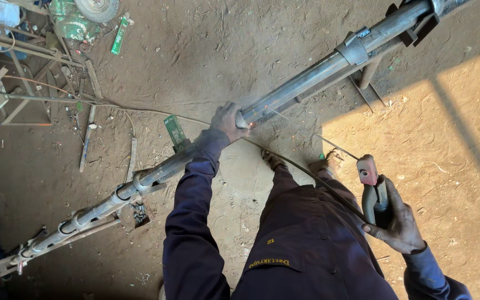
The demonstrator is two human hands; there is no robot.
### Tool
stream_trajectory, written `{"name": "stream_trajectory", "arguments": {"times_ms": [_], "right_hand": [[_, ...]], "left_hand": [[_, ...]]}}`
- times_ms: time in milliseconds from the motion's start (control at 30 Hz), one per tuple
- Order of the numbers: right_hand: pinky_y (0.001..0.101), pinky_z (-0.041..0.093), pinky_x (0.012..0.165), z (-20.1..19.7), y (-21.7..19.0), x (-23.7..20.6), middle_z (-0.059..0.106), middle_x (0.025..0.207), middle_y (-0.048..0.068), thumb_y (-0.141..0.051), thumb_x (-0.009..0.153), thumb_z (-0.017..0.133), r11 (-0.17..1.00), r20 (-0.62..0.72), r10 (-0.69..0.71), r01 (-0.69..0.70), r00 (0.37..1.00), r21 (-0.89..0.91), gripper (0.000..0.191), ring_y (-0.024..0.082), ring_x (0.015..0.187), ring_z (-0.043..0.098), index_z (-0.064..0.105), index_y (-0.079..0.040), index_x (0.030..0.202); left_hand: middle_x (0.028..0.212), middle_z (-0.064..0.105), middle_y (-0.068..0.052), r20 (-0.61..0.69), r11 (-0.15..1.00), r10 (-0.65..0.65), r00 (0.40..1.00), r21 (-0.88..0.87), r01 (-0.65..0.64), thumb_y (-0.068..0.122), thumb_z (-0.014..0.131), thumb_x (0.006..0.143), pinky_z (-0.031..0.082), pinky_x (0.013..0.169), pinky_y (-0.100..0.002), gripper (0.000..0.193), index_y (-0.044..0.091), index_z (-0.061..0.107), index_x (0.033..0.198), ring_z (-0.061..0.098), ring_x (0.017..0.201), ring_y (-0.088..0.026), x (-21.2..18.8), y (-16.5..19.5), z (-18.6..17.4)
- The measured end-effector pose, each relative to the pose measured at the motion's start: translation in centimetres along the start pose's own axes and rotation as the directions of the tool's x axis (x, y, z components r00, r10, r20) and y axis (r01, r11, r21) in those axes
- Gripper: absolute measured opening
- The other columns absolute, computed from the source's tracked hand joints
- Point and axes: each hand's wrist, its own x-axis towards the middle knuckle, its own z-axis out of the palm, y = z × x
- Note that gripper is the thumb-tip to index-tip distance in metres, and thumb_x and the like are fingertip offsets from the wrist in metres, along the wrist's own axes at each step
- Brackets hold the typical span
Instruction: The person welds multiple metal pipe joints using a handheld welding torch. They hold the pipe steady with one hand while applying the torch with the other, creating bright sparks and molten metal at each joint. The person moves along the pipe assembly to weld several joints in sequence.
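A long grey metal pipe (306, 83) runs diagonally from lower left to upper right on low stands. My left hand (228, 120) rests on top of it near its middle, fingers curled over the pipe beside a small orange glow. My right hand (396, 218) is closed around a welding electrode holder (369, 180) with a red head, held off to the right of the pipe. A thin welding rod (337, 147) sticks out of the holder toward the pipe. A dark cable (318, 178) trails from the holder across my lap.
Dirt floor all around, sunlit at right. Metal frames and scrap (12, 72) lie at upper left, with a green flat box (120, 34) and another green box (175, 132) by the pipe. Clamps and rings (134, 186) sit on the pipe's lower part. My feet (273, 161) are under the pipe.
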Motion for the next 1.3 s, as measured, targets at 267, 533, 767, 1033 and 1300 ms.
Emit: {"name": "stream_trajectory", "arguments": {"times_ms": [267, 533, 767, 1033, 1300], "right_hand": [[0.0318, 0.046, 0.1, -3.8, -2.2, -1.6, 0.063, 0.127, 0.014, -0.015, 0.055, 0.092, 0.996, 0.046, 0.081, -0.079, 0.996, -0.028, 0.133, 0.017, 0.116, 0.06, 0.017, -0.004, 0.164], [0.0337, 0.058, 0.08, -1.2, -8.1, -1.4, 0.071, 0.102, 0.014, -0.016, 0.052, 0.096, 0.952, 0.078, 0.143, -0.115, 0.987, -0.285, 0.135, 0.021, 0.087, 0.071, 0.019, -0.003, 0.162], [0.0323, 0.06, 0.065, 4.7, -13.9, -3.0, 0.072, 0.081, 0.01, -0.018, 0.048, 0.097, 0.928, 0.08, 0.124, -0.087, 0.989, -0.361, 0.135, 0.018, 0.065, 0.068, 0.024, -0.007, 0.161], [0.0344, 0.061, 0.063, 13.2, -18.2, -4.9, 0.072, 0.079, 0.011, -0.025, 0.053, 0.094, 0.892, 0.132, 0.064, 0.002, 0.989, -0.451, 0.133, 0.019, 0.063, 0.07, 0.021, -0.005, 0.162], [0.0337, 0.06, 0.067, 18.3, -19.4, -7.2, 0.071, 0.086, 0.013, -0.032, 0.058, 0.09, 0.924, 0.142, -0.05, 0.1, 0.989, -0.368, 0.128, 0.02, 0.072, 0.07, 0.022, 0.0, 0.162]], "left_hand": [[0.122, 0.061, -0.011, -0.032, 1.0, 0.015, 0.999, 0.025, -0.014, 0.037, 0.089, 0.065, 0.049, 0.095, -0.05, 0.068, 0.01, 0.061, 0.12, 0.058, 0.108, -0.041, -3.4, 3.5, -1.5], [0.134, 0.055, -0.023, -0.584, 0.997, -0.06, 0.81, 0.011, 0.082, 0.03, 0.083, 0.084, 0.045, 0.107, -0.053, 0.064, -0.001, 0.057, 0.133, 0.054, 0.125, -0.042, -15.8, -4.0, -2.2], [0.131, 0.06, -0.016, -0.474, 0.805, -0.55, 0.688, -0.081, 0.588, 0.043, 0.065, 0.097, 0.041, 0.109, -0.064, 0.047, 0.012, 0.061, 0.132, 0.055, 0.125, -0.039, -27.7, -14.9, -1.2], [0.15, 0.052, -0.008, -0.38, 0.807, -0.537, 0.753, 0.028, 0.59, 0.052, 0.056, 0.095, 0.012, 0.119, -0.075, 0.058, 0.02, 0.053, 0.143, 0.038, 0.148, -0.037, -32.5, -19.9, -2.3], [0.144, 0.047, -0.011, -0.298, 0.753, -0.613, 0.732, 0.062, 0.655, 0.052, 0.06, 0.095, 0.012, 0.116, -0.074, 0.065, 0.014, 0.046, 0.146, 0.033, 0.145, -0.037, -33.5, -20.5, -3.7]]}}
